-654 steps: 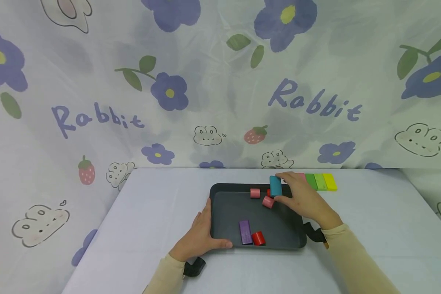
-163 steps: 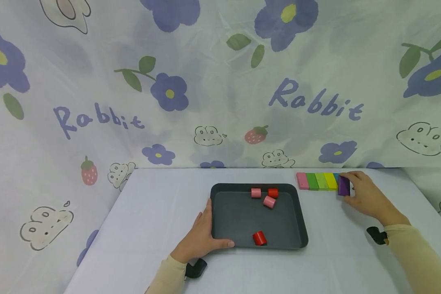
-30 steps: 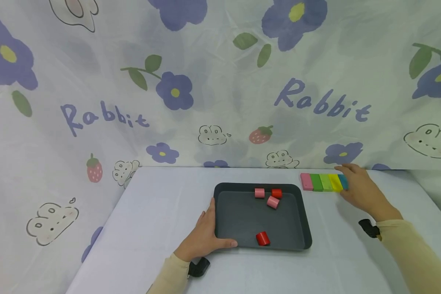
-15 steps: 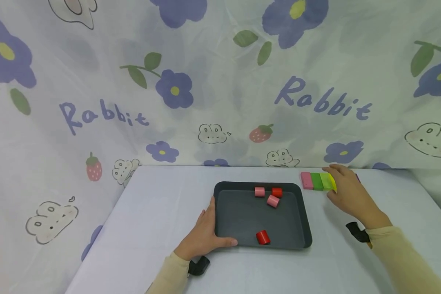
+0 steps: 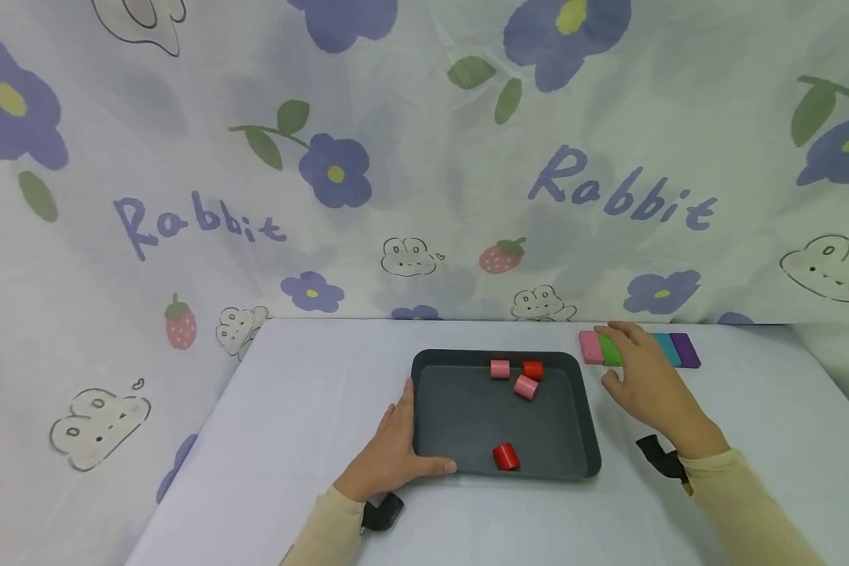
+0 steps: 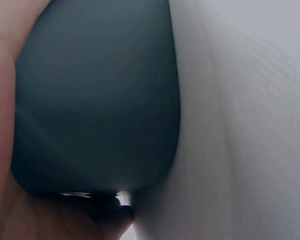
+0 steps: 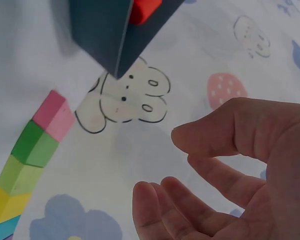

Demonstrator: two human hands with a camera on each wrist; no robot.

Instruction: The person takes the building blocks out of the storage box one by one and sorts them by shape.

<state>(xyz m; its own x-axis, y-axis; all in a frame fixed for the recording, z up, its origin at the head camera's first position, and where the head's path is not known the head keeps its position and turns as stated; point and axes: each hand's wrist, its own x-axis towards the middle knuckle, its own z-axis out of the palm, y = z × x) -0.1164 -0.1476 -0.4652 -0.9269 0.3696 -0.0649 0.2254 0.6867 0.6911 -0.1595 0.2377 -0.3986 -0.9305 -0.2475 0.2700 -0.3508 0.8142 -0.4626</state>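
My left hand (image 5: 382,464) rests against the front left corner of a dark grey tray (image 5: 460,409). Its fingers lie straight along the side, the thumb along the front edge. In the left wrist view the tray wall (image 6: 100,100) fills the middle. My right hand (image 5: 654,393) hovers over a row of coloured blocks, fingers loosely bent and apart, nothing between them. The row runs from a pink block (image 5: 590,347) past a green block (image 5: 610,354) to a blue block (image 5: 667,350) and a purple block (image 5: 685,350). The hand hides the light green block (image 7: 20,174) and yellow block (image 7: 9,204) in the head view.
Inside the tray lie two pink cylinders, one at the back wall (image 5: 499,369) and one tilted (image 5: 526,387). A red cylinder (image 5: 533,370) is at the back, another red cylinder (image 5: 505,457) near the front. A patterned curtain (image 5: 424,157) hangs behind the white table (image 5: 325,393).
The blue block, earlier in my right hand, and the purple block, earlier in the tray, now end the row. Over the last second my right hand moved left along the row. My left hand stayed.
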